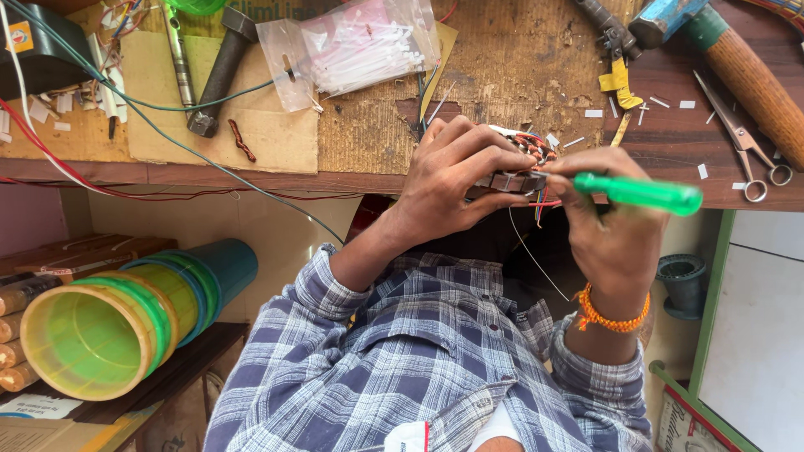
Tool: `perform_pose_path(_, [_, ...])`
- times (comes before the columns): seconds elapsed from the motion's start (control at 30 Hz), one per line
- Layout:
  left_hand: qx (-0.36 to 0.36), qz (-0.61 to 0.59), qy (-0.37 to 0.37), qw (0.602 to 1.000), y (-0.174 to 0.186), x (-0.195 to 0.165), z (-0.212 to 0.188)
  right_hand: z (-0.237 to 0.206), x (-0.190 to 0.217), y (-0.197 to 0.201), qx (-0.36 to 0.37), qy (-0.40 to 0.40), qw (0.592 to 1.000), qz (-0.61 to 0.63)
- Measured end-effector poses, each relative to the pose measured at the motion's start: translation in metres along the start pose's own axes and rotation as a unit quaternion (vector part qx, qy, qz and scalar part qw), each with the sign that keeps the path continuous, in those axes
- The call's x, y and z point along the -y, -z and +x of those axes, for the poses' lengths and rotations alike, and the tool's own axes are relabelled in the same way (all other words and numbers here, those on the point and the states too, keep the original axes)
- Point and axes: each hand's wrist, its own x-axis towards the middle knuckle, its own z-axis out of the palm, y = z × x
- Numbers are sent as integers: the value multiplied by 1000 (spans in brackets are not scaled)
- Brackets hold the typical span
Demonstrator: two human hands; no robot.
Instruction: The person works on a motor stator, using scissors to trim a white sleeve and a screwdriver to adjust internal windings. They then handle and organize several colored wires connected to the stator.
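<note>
Small motor core (523,167) with copper windings clamped in left hand (452,180) at bench edge (251,176). Green-handled tool (641,192) gripped in right hand (607,222), tip at windings. Core best kept braced, tip pressed gently, wire insulation spared.

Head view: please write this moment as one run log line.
left hand: holds wound motor core | right hand: holds green-handled tool at core | place: workbench edge

Left hand (452,180) curls, fingers clenched; right hand (611,222), at its 4 o'clock, is fisted, fingertips touching the left's.
</note>
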Motion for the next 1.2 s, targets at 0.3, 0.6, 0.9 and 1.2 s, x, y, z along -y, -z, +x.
perform_pose_path(0.3, [-28,-33,51,998,-3,-2,3,10,-7,-2,-2,13,995,100])
perform_pose_path(0.6, [4,-38,42,998,2,-1,5,14,-1,-1,7,44,998,-32])
perform_pose_path(0.9, [-7,-76,79,994,4,1,9,18,-1,-7,-6,40,997,61])
perform_pose_path(1.2, [7,-62,56,997,7,6,9,21,10,-11,15,41,999,-22])
